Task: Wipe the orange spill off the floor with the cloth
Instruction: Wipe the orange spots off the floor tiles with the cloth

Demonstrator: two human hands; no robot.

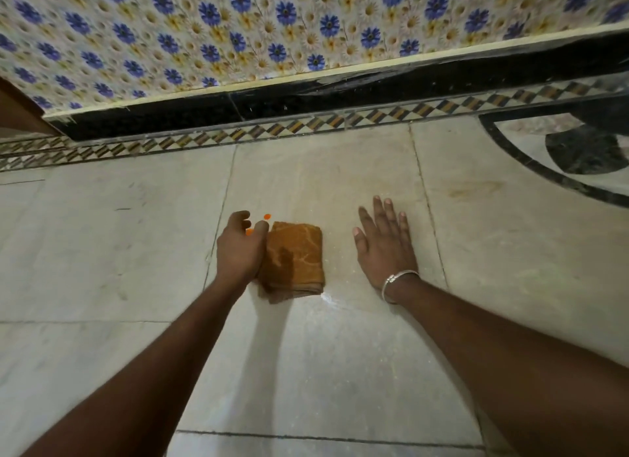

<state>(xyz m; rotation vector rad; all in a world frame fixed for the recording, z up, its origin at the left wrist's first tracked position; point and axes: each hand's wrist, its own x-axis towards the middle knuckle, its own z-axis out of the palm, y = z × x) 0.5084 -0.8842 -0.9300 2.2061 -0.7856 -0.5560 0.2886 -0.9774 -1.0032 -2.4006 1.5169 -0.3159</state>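
Cloth (296, 256): orange-brown, patterned, folded into a rectangle, flat on pale floor (102, 252); spill (267, 216): two small bright orange drops just off its 11 o'clock corner.

**A:** Your left hand (240, 249) sits at the left edge of the folded cloth (296, 257), fingers curled, thumb against its far corner.

**B:** Are you gripping it?

**A:** Can't tell from this angle. The orange spill (267, 216) shows as small drops just beyond your knuckles, one partly hidden by your fingers.

**B:** And your right hand (384, 242)?

**A:** Flat on the pale floor (340, 354), fingers spread, apart from the cloth, with a silver bangle (396, 281) at your wrist.
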